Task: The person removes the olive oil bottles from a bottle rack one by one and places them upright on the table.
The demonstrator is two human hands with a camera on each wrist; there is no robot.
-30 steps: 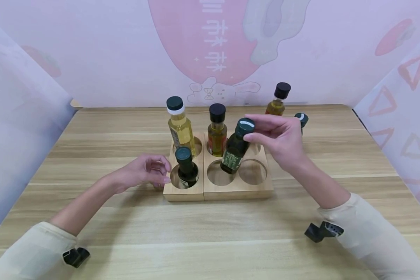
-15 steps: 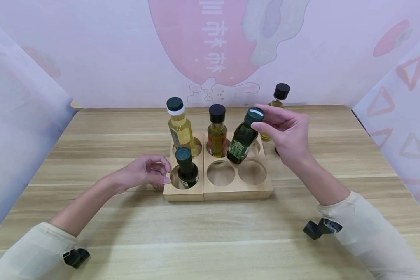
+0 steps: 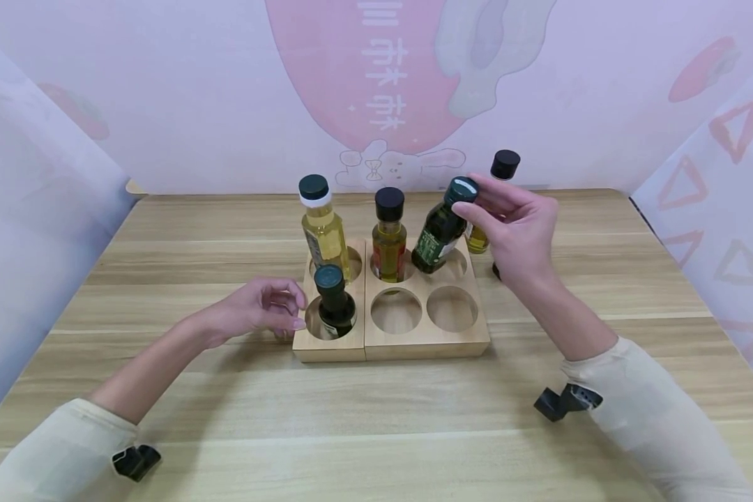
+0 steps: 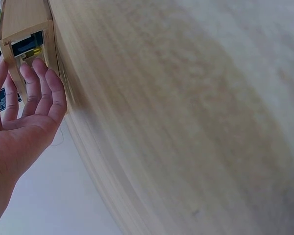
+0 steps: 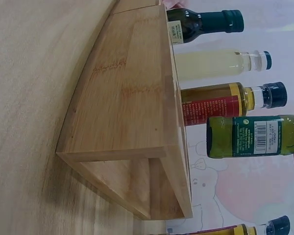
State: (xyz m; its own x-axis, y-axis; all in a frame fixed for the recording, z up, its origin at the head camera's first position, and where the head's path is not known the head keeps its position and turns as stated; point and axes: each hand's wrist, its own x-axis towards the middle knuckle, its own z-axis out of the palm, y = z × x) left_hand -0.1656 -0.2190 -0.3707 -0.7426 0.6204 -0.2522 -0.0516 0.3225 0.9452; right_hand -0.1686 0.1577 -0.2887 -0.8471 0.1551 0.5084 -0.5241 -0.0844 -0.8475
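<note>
My right hand (image 3: 522, 230) pinches a small dark green oil bottle (image 3: 438, 240) by its green cap. The bottle leans a little, its base close over the back right hole of a wooden bottle rack (image 3: 427, 350); the right wrist view shows the label of this green bottle (image 5: 257, 137) above the rack. My left hand (image 3: 251, 314) lies at the rack's left end, fingers loosely bent, fingertips right at its side in the left wrist view. Standing in the rack are a pale yellow oil bottle (image 3: 323, 233), a dark bottle (image 3: 335, 307) and an amber bottle with a black cap (image 3: 390, 244).
Behind my right hand stands another black-capped oil bottle (image 3: 505, 165), partly hidden, with a dark bottle mostly covered by the hand. Two round holes show at the rack's front right. The wooden table (image 3: 376, 432) ends at a printed backdrop (image 3: 226, 90).
My right hand has carried the green bottle backward and slightly right, from over the front left hole of the right block toward the back right hole. My left hand stays put.
</note>
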